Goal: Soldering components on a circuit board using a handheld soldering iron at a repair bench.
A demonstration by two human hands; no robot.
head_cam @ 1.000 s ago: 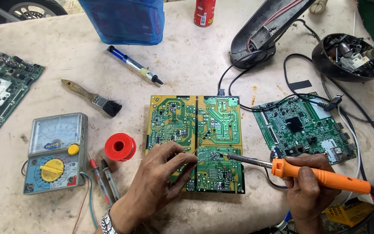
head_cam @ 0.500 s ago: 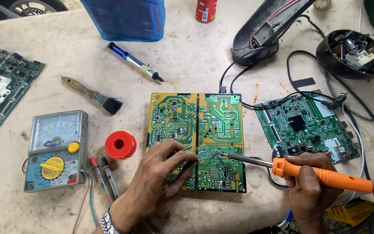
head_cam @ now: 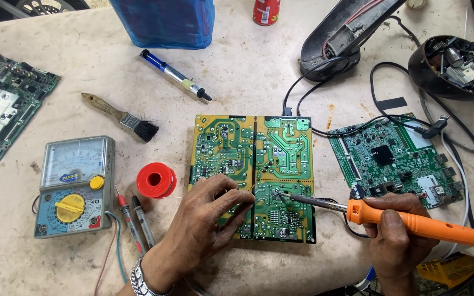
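Note:
A green and yellow circuit board (head_cam: pixel 253 159) lies solder side up in the middle of the table. My left hand (head_cam: pixel 207 219) rests on its lower left part and pinches a thin solder wire (head_cam: pixel 252 190) that points at the board. My right hand (head_cam: pixel 396 241) grips an orange-handled soldering iron (head_cam: pixel 412 222). The iron's metal tip (head_cam: pixel 282 193) touches the board right beside the end of the wire.
A red solder spool (head_cam: pixel 156 180), two probes (head_cam: pixel 135 219) and an analog multimeter (head_cam: pixel 75 183) lie left of the board. Farther off are a brush (head_cam: pixel 122 117), a blue desoldering pump (head_cam: pixel 175 75), a green board (head_cam: pixel 399 159) on the right and another (head_cam: pixel 6 101) at far left.
The view has shifted slightly. My left hand's fingers moved a little right along the board toward the iron's tip. The iron stays on the same spot.

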